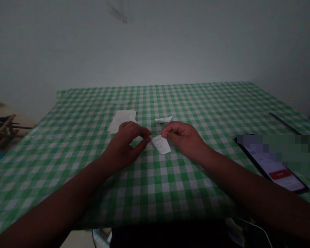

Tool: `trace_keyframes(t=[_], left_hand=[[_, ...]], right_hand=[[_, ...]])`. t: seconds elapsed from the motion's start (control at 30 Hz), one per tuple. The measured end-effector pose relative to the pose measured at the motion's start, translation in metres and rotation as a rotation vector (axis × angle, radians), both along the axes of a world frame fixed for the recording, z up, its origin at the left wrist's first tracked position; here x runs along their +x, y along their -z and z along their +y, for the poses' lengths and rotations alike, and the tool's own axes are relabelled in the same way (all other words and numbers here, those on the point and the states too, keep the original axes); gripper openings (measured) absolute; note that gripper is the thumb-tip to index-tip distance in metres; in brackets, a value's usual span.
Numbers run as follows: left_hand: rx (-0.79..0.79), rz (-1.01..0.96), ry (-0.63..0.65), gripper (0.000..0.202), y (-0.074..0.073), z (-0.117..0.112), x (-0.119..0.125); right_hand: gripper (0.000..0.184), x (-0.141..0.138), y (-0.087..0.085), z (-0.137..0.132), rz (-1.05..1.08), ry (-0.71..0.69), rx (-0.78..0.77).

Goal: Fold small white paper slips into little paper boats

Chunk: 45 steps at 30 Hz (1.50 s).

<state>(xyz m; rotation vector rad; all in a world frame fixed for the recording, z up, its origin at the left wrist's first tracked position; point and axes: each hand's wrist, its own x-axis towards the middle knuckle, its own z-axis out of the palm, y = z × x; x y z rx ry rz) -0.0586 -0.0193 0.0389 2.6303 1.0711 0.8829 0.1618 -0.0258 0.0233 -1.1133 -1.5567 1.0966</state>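
A small slip of printed paper (pixel 161 144) is between my two hands, tilted, with lines of text facing me. My right hand (pixel 182 136) pinches its upper right corner between thumb and forefinger. At the upper left corner, the thumb and forefinger of my left hand (pixel 130 141) are closed together on the paper's edge. Just beyond my right fingers lies a folded printed paper (pixel 163 119), partly raised off the cloth. Behind my left hand rests a loose stack of printed sheets (pixel 122 117), its near part hidden by the hand.
A green and white checked cloth (pixel 155 193) covers the table. To the right lies a phone or tablet (pixel 263 158) with a lit screen, partly blurred out. A thin dark rod (pixel 284 122) is beyond it. A plain wall (pixel 155 44) stands behind the table. A white cable (pixel 260 230) hangs below the front edge.
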Motion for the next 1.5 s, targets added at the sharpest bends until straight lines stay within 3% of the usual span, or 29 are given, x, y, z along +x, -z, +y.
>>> trace_keyframes(t=[0.2, 0.33, 0.47, 0.77, 1.0, 1.13, 1.33, 1.5], left_hand=[[0.15, 0.102, 0.029, 0.013, 0.0, 0.006, -0.008], [0.32, 0.163, 0.132, 0.022, 0.003, 0.009, -0.01], [0.411, 0.165, 0.145, 0.017, 0.002, 0.008, -0.013], [0.079, 0.197, 0.108, 0.006, -0.013, -0.002, -0.013], [0.122, 0.162, 0.25, 0.027, -0.006, 0.0, -0.02], [0.119, 0.263, 0.256, 0.029, -0.003, 0.002, -0.024], [0.094, 0.317, 0.222, 0.026, -0.002, 0.001, -0.027], [0.206, 0.209, 0.197, 0.014, -0.002, 0.002, -0.016]], right_hand=[[0.013, 0.003, -0.003, 0.001, 0.035, 0.024, -0.027], [0.013, 0.002, -0.005, -0.001, 0.089, -0.056, -0.096], [0.011, 0.002, -0.004, -0.002, 0.113, -0.147, -0.14], [0.006, 0.002, 0.0, -0.001, 0.067, -0.243, -0.191], [0.006, 0.004, 0.002, 0.003, -0.01, -0.25, -0.132], [0.008, 0.006, 0.002, 0.004, -0.028, -0.253, -0.097], [0.013, 0.01, -0.001, 0.009, -0.05, -0.099, -0.044], [0.011, 0.008, -0.008, 0.002, -0.19, -0.052, 0.222]])
